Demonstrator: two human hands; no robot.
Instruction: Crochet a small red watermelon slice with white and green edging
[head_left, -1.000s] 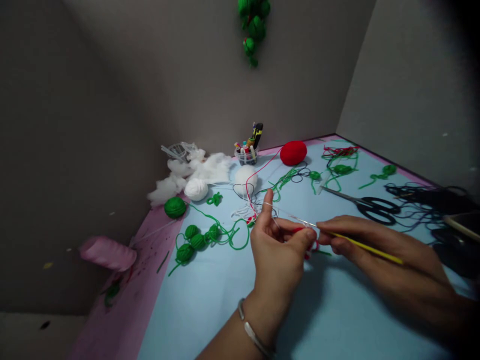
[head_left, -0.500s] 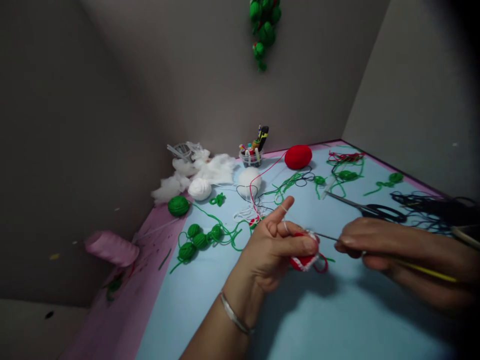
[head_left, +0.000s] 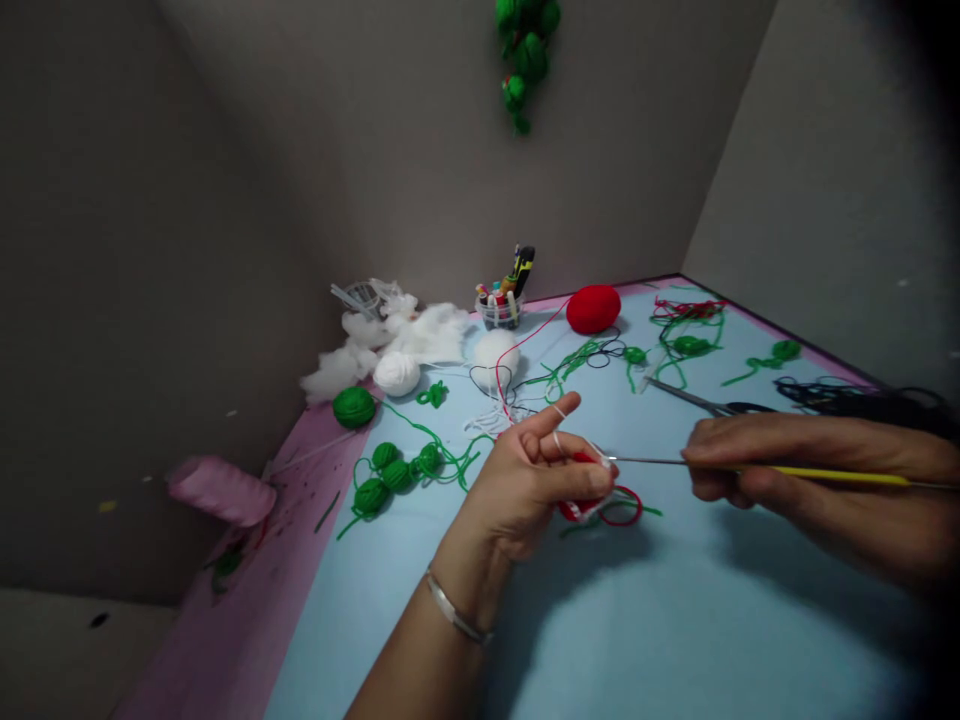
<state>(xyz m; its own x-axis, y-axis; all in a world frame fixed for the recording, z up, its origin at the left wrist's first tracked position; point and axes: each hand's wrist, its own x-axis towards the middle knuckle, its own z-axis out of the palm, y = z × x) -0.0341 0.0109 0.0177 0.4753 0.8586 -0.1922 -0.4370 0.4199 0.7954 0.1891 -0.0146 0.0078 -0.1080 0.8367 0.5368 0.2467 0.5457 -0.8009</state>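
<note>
My left hand (head_left: 544, 475) pinches a small red and white crochet piece (head_left: 577, 508) between thumb and fingers. White yarn (head_left: 559, 425) runs over its raised index finger, and part of the piece is hidden by the thumb. A red yarn loop (head_left: 626, 507) hangs off the piece on the right. In my right hand (head_left: 780, 460) is a crochet hook (head_left: 840, 474) with a yellow handle, held like a pencil. Its thin metal shaft points left, and the tip meets the white edge of the piece by my left fingertips.
Behind my hands lie a red yarn ball (head_left: 593, 309), white yarn balls (head_left: 397, 373), white stuffing (head_left: 435, 335) and a cup of pens (head_left: 499, 310). Green crocheted balls (head_left: 397, 475) lie left. Scissors (head_left: 697, 398) and dark yarn (head_left: 862, 405) are at right. A pink spool (head_left: 222, 491) stands far left.
My left hand and the crochet piece have shifted slightly left. The hook has swung to nearly level, its yellow handle now more exposed, with the tip still at the piece.
</note>
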